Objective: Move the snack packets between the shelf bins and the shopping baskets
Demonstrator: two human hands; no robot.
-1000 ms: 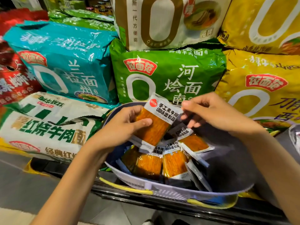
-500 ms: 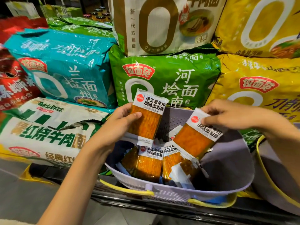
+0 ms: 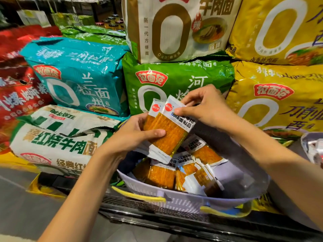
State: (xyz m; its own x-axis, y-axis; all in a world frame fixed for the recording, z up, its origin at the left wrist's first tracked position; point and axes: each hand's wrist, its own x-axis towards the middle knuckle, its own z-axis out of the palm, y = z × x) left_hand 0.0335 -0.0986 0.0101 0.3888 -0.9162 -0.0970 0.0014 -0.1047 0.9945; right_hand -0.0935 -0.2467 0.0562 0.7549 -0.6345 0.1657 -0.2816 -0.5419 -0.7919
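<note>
Orange behind clear film, white printed ends: two flat snack packets, the front packet (image 3: pixel 172 131) laid over the rear packet (image 3: pixel 153 110), tops fanned slightly apart. Held just above the pale lilac plastic shopping basket (image 3: pixel 174 200) with yellow handles, over a heap of matching loose packets (image 3: pixel 157 175) inside it, in front of the big green noodle bag (image 3: pixel 174 74) on the far shelf stack.

Gripped from the left by the left hand (image 3: pixel 129 137), thumb pressed across the front face, fingers out of sight behind, presumably curled round the pair. Pinched at the top white end by the right hand (image 3: pixel 208 109), thumb and fingers closed on the front packet only, as far as can be told.

Probably mid-gathering, squaring up a small handful for carrying across.

Slick film against slick film: easy sliding of the front packet off the rear packet on early release of the right pinch, before a firm clamp from the left thumb. Most likely landing back in the shopping basket, harmless; less likely over the near rim, past the dark metal shelf edge (image 3: pixel 157 212) to the grey floor (image 3: pixel 26 206). Uneven tops also awkward for adding a third. Too hard a squeeze: creased film, crushed strip inside. Better squared and clamped first, then lifted away
</note>
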